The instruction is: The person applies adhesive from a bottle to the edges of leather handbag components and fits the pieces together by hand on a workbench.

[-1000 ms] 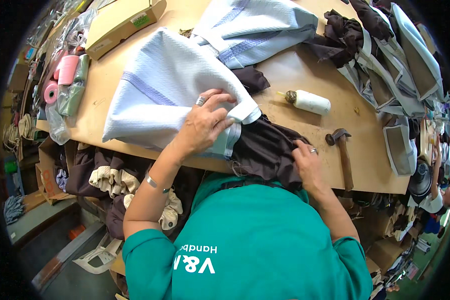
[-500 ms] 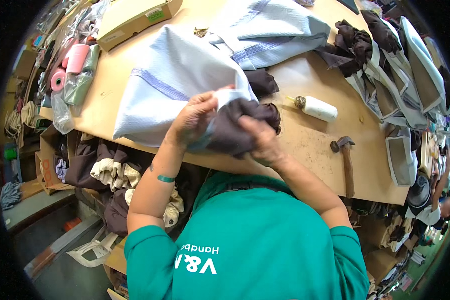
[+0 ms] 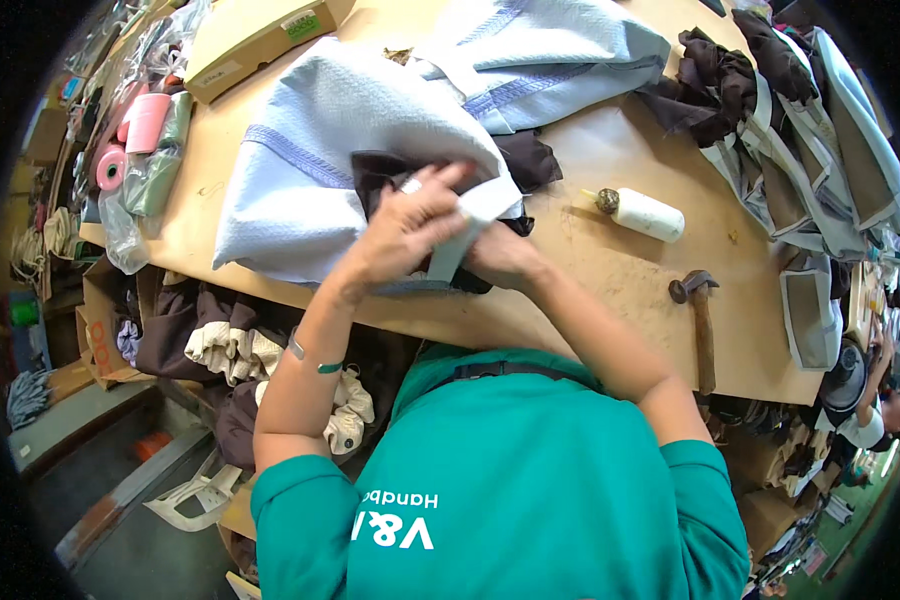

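A pale blue textured fabric piece with a lilac striped band and a white edge strip lies near the table's front. Dark brown lining shows within its opening. My left hand is over that opening, fingers apart and slightly blurred, touching the fabric beside the white strip. My right hand reaches under the strip into the fabric, its fingers hidden.
The table holds a hammer, a white bottle, thread cones, a cardboard box and more fabric pieces. Dark and cream fabric hangs below. Another person is at far right.
The brown lining, outside the pale piece a second ago, has been pushed up and into its opening. My right hand has moved left and up along with it.
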Tool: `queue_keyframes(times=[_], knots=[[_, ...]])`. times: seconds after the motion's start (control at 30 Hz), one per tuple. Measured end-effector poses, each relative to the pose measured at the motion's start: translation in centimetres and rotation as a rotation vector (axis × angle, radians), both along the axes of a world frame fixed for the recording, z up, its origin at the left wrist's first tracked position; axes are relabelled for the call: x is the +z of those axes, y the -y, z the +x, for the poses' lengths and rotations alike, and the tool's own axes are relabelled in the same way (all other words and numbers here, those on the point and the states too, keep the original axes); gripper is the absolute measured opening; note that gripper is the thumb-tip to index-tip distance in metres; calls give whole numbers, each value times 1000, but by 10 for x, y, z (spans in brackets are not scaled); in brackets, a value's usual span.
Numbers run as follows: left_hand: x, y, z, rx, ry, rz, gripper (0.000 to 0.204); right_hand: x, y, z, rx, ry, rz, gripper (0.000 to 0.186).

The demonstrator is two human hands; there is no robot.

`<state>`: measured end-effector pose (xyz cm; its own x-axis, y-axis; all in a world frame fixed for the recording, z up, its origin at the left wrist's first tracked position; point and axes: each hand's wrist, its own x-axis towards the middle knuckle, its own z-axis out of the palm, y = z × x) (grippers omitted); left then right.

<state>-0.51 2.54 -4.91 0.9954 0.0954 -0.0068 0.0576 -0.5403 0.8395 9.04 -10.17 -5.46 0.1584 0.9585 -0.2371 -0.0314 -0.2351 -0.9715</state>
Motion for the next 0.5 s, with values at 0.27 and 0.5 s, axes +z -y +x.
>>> queue_keyframes(times=[0.27, 0.5], knots=[[18, 10, -19, -298, -28, 745, 70, 4, 120, 19, -369, 968, 180, 41], [13, 6, -12, -334, -109, 880, 59, -16, 154, 97, -443, 1615, -328, 59]])
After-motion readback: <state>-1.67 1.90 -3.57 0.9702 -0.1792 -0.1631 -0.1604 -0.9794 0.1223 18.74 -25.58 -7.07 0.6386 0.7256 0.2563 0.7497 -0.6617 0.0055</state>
